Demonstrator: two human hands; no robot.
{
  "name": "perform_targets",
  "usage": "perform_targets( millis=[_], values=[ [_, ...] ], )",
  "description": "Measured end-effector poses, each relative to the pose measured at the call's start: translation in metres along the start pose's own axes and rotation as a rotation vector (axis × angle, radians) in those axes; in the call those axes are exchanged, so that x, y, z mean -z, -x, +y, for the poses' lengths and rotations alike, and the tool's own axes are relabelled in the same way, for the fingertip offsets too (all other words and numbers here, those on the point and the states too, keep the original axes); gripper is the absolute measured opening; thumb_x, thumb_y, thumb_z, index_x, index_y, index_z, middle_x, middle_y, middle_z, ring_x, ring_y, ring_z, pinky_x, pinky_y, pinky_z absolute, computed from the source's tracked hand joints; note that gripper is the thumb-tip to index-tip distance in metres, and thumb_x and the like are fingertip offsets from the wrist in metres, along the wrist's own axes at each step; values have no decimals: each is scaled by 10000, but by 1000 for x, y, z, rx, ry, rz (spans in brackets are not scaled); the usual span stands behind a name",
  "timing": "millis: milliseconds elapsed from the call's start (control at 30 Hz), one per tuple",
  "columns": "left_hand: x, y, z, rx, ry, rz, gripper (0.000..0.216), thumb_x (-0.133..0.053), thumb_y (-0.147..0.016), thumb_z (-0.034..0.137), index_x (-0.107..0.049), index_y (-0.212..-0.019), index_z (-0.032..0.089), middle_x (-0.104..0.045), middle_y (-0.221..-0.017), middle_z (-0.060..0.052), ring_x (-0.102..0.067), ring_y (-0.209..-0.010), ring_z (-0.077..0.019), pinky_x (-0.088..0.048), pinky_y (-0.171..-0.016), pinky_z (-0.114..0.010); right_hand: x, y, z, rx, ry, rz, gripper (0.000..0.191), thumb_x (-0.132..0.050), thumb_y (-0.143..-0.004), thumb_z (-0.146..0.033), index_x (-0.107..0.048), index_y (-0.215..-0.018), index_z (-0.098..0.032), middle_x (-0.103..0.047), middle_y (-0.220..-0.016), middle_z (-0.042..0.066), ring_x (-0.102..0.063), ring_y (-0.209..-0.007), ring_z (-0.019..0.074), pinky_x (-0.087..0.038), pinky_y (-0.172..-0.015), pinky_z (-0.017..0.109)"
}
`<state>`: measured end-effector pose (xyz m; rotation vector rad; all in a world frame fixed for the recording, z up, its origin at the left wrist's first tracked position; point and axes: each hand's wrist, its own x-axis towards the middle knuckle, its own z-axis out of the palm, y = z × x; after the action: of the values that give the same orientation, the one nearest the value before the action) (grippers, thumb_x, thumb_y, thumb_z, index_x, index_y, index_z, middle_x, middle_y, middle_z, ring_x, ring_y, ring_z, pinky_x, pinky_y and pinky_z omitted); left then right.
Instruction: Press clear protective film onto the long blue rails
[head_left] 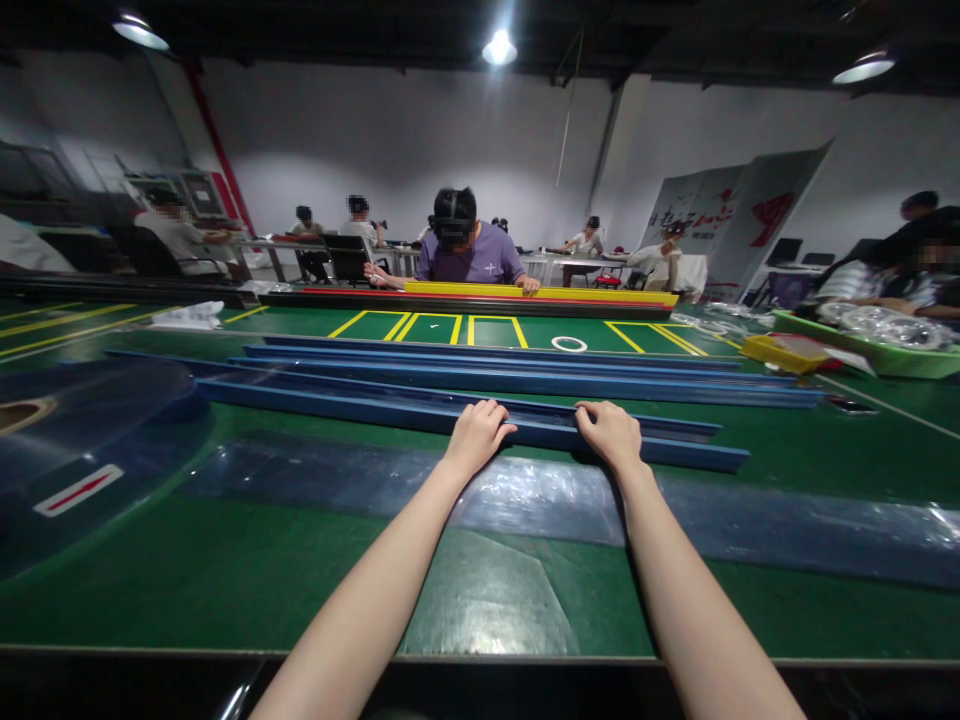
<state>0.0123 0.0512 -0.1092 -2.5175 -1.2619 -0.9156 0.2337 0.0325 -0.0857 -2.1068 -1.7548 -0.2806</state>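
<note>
A long blue channel strip [337, 405] lies across the green table in front of me, its open side facing up. My left hand [477, 437] grips its near wall, fingers curled over the edge and thumb pointing right. Further right, my right hand [611, 432] is closed over the same strip, fingertips hooked on the rim. Just nearer to me, a wide clear plastic strip [540, 490] stretches across the table, passing beneath my forearms. Behind the held strip rest more blue channel strips [525, 372], roughly parallel to it.
A large roll of clear film [97, 440] sits at left. Across the table a person in purple [476, 255] holds a yellow strip [540, 291]. A white ring [568, 344], a yellow tray [784, 353] and a green bin [885, 355] of clear bundles lie farther back.
</note>
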Motion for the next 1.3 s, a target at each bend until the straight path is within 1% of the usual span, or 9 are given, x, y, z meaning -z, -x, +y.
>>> perform_targets(
  millis=[367, 567, 700, 967, 1300],
  values=[
    [0, -2, 0, 34, -27, -36, 204, -519, -844, 371, -562, -793, 179, -619, -858, -21, -550, -820, -161, -377, -728, -273, -1, 1, -1, 33, 19, 23, 361, -355, -834, -350, -678, -978, -273, -668, -931, 42, -600, -860, 183, -398, -655, 248],
    [-1, -1, 0, -5, -88, -46, 240, -469, -866, 394, -571, -860, 177, -621, -892, -34, -542, -850, -168, -352, -714, -283, -1, 2, -1, 40, 15, 30, 361, -358, -835, -346, -676, -984, -264, -669, -936, 44, -599, -860, 181, -398, -660, 247],
    [-2, 1, -1, -4, -102, -58, 277, -438, -874, 423, -583, -894, 188, -638, -905, -30, -546, -866, -171, -325, -719, -297, -1, 2, -1, 51, 10, 26, 361, -356, -836, -339, -675, -984, -259, -670, -942, 44, -598, -860, 176, -401, -671, 246],
    [-1, 0, -1, -2, -134, -95, 331, -404, -883, 447, -591, -808, 185, -666, -872, -32, -559, -807, -177, -303, -696, -304, 2, 2, -2, 45, 14, 8, 363, -357, -839, -340, -671, -1000, -257, -667, -948, 49, -597, -863, 179, -404, -675, 247],
    [2, -4, 1, 66, -118, -157, 358, -418, -869, 473, -599, -763, 183, -670, -810, -56, -578, -786, -187, -311, -691, -294, 2, 2, -3, 47, 24, -6, 366, -356, -841, -330, -671, -1010, -250, -668, -947, 55, -596, -859, 176, -407, -685, 244]
  ],
)
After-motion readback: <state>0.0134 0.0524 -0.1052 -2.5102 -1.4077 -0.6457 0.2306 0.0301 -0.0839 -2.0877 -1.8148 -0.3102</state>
